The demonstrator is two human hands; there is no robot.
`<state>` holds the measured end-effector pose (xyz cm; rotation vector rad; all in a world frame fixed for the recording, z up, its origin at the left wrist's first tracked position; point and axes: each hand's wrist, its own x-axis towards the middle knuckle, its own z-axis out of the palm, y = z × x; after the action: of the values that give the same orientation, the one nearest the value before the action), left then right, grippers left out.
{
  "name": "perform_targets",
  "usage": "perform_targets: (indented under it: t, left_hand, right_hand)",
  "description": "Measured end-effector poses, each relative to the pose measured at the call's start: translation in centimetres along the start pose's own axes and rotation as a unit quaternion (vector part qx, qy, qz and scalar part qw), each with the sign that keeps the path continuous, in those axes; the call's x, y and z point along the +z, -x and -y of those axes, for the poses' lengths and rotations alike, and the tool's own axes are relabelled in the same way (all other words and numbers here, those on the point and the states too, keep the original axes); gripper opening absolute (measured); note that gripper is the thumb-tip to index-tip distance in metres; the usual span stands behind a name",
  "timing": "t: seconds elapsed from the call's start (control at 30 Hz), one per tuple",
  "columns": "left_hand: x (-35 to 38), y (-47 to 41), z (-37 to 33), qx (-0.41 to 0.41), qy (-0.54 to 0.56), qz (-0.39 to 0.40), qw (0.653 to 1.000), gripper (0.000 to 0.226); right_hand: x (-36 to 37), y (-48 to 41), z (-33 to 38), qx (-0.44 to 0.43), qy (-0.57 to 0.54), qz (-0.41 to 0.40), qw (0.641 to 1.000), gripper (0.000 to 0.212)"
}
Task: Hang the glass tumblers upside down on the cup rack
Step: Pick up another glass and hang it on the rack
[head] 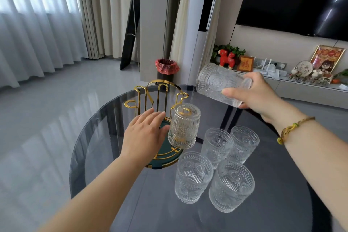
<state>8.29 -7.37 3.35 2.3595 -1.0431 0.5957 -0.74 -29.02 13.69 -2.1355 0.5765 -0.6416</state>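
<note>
- round dark glass table (pixel 116 156) stood in a living room, a red-lined bin (pixel 166 68) on the floor beyond it.
- a framed picture (pixel 245 63) on the far shelf bore one gold character, too small to read.
- the gold cup rack (pixel 148 96) sat on a green base, one tumbler (pixel 183 126) hanging upside down on a prong.
- the left hand (pixel 146 133) lay open and flat, fingers just beside that hung tumbler, perhaps touching it.
- the right hand (pixel 256 94) gripped a tilted tumbler (pixel 216 83) above the table, right of the rack.
- four upright tumblers (pixel 218 167) stood clustered near the rack's base.
</note>
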Motion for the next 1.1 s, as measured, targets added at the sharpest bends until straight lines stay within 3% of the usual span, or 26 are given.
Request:
perform_targets:
  t: [0.33,0.5,0.63,1.1]
  left_hand:
    - [0.1,-0.2,0.2,-0.009,0.006,0.003,1.0,0.029]
    - [0.3,-0.1,0.3,-0.02,0.018,0.013,1.0,0.035]
    - [0.6,-0.2,0.3,-0.014,0.026,-0.001,1.0,0.067]
    - [1.1,-0.5,0.3,-0.026,0.05,-0.014,0.998,0.069]
  right_hand:
    - [1.8,-6.8,4.3,-0.048,0.203,0.111,0.972,0.076]
    - [4.5,-8.2,4.7,-0.049,0.229,0.156,0.96,0.084]
    - [6.3,-8.5,4.5,-0.049,0.252,0.187,0.948,0.08]
    - [11.1,-9.8,3.0,-0.011,0.259,0.235,0.937,0.063]
